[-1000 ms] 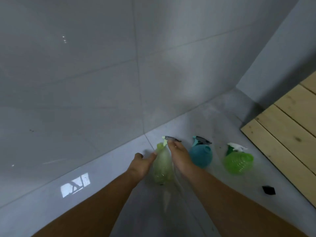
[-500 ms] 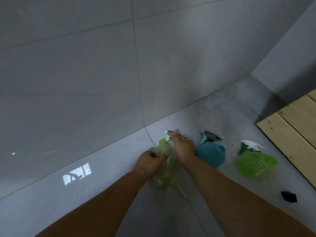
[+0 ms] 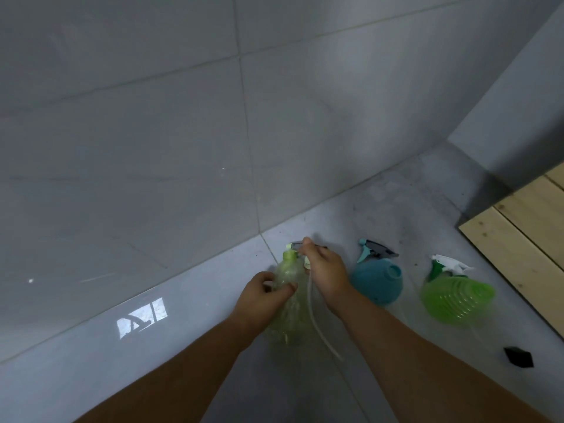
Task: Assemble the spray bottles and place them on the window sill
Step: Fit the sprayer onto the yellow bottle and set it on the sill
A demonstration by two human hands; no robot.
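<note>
Step in hand, as judged: fitting the trigger head to the pale green bottle (image 3: 288, 296). The bottle was held upright on the grey ledge (image 3: 198, 303), close under the tiled wall (image 3: 152, 148). The left hand (image 3: 262, 296) was wrapped round the bottle's shoulder, fingers curled closed on it, thumb to the near side. The right hand (image 3: 326, 274) was pinched shut on the trigger head (image 3: 300, 247), which sat just above and beside the bottle's green neck, apparently not seated. The dip tube (image 3: 317, 319) was seen trailing down from below the right fingers, outside the bottle wall and toward the wrist.

Next move, as judged: the head would have to be lifted until the tube end clears the neck, the tube fed into the opening, then the collar lowered and turned while the left fingers hold the bottle against the twist. The tube looked limp and curved, so threading may be fiddly.

Room: to the outside of the right fingers stood the teal bottle (image 3: 377, 280), near the knuckles, and beyond it the bright green ribbed bottle (image 3: 457, 297), both with heads on. A small black piece (image 3: 518, 357) lay farther out, near the wooden boards (image 3: 525, 239). Beyond the fingertips little ledge was left before the wall; outside the left fingers the ledge was open. Whether this ledge is the window sill could not be told.
</note>
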